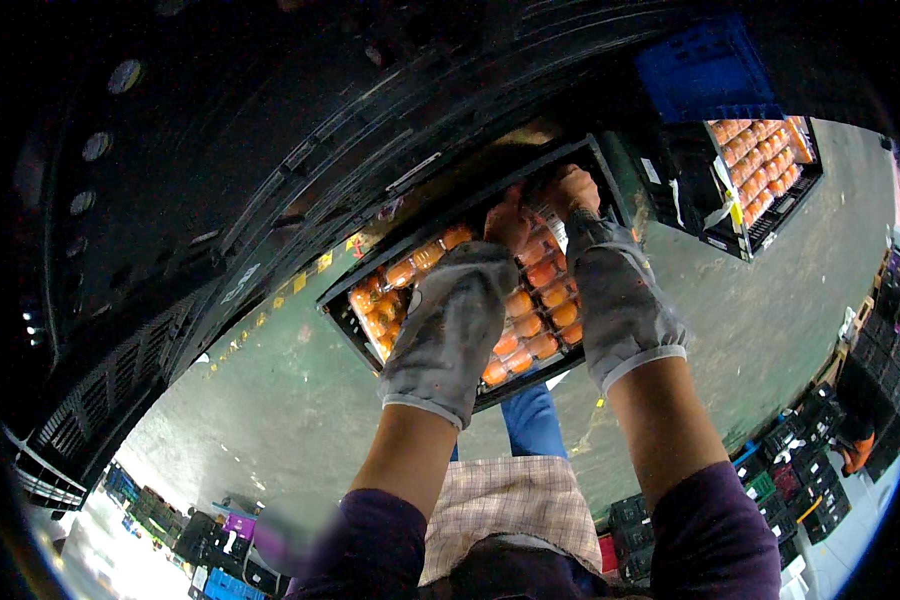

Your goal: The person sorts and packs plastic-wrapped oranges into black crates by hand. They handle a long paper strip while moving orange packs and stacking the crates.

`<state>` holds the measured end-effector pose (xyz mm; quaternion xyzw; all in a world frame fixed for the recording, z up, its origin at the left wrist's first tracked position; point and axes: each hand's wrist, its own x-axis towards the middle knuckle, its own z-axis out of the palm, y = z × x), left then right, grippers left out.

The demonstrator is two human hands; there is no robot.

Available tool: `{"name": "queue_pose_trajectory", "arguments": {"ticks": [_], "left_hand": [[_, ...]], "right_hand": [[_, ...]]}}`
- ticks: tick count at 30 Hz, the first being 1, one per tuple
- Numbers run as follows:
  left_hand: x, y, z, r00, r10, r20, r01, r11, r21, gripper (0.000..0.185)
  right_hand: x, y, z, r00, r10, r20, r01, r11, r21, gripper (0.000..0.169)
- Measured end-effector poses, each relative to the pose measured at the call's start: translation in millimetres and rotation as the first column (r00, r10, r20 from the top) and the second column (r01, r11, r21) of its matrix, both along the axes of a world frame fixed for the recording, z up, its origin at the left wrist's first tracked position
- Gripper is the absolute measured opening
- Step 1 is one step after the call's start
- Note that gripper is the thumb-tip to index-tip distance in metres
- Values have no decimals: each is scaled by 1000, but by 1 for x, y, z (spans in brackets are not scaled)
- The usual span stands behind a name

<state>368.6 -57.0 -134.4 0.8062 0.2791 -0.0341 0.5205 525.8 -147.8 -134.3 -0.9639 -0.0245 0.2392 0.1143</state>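
A black plastic crate [610,180] lies before me, holding clear plastic packs [540,345] of round orange-red fruit in rows. Both my forearms wear grey cloth sleeve covers and reach over it. My left hand [508,220] is low inside the crate by the far side, over the packs; shade and blur obscure its fingers. Close beside it on the right, my right hand [576,189] is bent near the far right corner, by a pack with a white label [557,234]. Whether either hand grips a pack cannot be made out. At the left end, another fruit pack [377,319] shows.
Dark stacked crates [157,210] rise close on the left and far side. At upper right, another black crate [784,199] holds packed fruit beside a blue crate [709,71]. Green floor [720,300] surrounds me. Several crates [802,472] line the right background, near a bent-over person [859,450].
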Motion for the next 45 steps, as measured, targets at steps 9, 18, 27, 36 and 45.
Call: {"name": "queue_pose_trajectory", "arguments": {"ticks": [9,18,27,36,45], "left_hand": [[-14,-14,9,1000,-28,-10,28,1000,5,53],[-16,-24,-16,994,-107,-28,108,993,37,53],[-24,-41,-17,996,-88,-7,88,996,27,53],[-18,-27,-33,972,-235,-21,236,970,61,52],[-5,-13,-67,936,50,350,182,780,-599,62]], "right_hand": [[12,-15,-2,989,36,-140,-20,993,114,49],[-63,-140,105,695,61,-717,471,715,517,36],[-44,-116,89,794,125,-594,418,597,685,33],[-34,-96,80,850,168,-500,241,719,652,29],[-45,-88,27,957,32,-288,197,657,728,28]]}}
